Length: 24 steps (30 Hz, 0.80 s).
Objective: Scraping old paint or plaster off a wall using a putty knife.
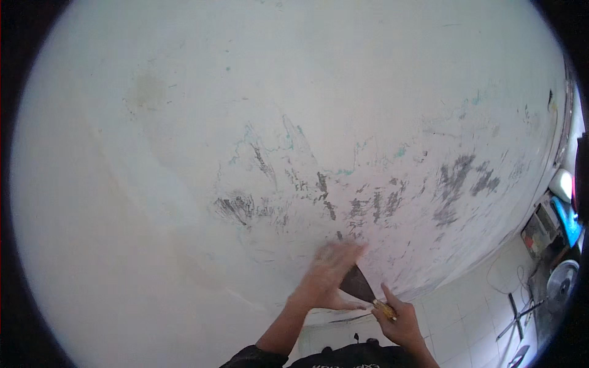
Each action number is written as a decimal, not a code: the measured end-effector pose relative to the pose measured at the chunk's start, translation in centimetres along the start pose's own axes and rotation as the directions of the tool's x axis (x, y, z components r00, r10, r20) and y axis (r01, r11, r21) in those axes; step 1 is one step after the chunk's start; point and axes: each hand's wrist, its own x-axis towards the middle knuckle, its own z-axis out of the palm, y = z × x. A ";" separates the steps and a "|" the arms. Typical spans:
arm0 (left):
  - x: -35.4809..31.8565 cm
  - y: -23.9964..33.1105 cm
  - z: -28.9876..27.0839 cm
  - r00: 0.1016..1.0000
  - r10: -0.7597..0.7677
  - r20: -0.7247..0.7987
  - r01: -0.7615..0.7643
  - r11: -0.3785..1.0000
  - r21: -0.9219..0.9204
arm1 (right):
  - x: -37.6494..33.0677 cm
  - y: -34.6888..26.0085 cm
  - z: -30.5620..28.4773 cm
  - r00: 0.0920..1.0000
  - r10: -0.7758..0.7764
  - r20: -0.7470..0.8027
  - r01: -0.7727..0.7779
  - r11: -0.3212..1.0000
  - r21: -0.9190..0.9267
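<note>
two bare hands come up from the lower edge of the frame, a little right of centre, against a white wall [184, 153] that fills nearly the whole view. the left hand [328, 276] is spread open and flat, fingers blurred, its palm on or just over the wall above a dark triangular scraper blade [357, 283]. whether the palm actually touches the blade cannot be told, since the hand covers the blade's upper left part. the right hand [399, 322] is closed around the scraper's yellowish handle [385, 310], most of which is hidden inside the fist. the blade lies against the wall between the two hands, lower centre-right. grey scraped patches [454, 181] and faint green streaks mark the wall across the middle and right of the frame. at the lower right, pale floor tiles [466, 313] show, with a round metal disc [561, 279], a blue object [567, 221] and thin cables, all small, bent by the lens and partly cut off by the dark rim.
</note>
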 end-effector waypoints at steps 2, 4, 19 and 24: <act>0.2 -0.7 -1.3 0.900 -0.024 -0.435 0.104 0.981 0.162 | -1.3 1.8 -1.4 0.970 0.225 0.094 -0.242 0.928 0.284; 1.5 -1.9 -4.0 0.667 0.126 -0.734 0.262 0.883 0.390 | -2.3 3.1 -2.8 0.963 0.262 0.070 -0.270 0.901 0.340; 9.2 -3.9 2.8 0.665 0.301 -0.684 0.453 0.565 0.689 | -0.5 4.9 -8.1 0.949 0.228 -0.219 -0.103 0.878 0.468; 10.1 -4.2 -6.5 0.348 0.195 -0.917 0.677 0.624 0.390 | 0.5 5.8 -8.8 0.959 0.203 -0.198 -0.103 0.900 0.424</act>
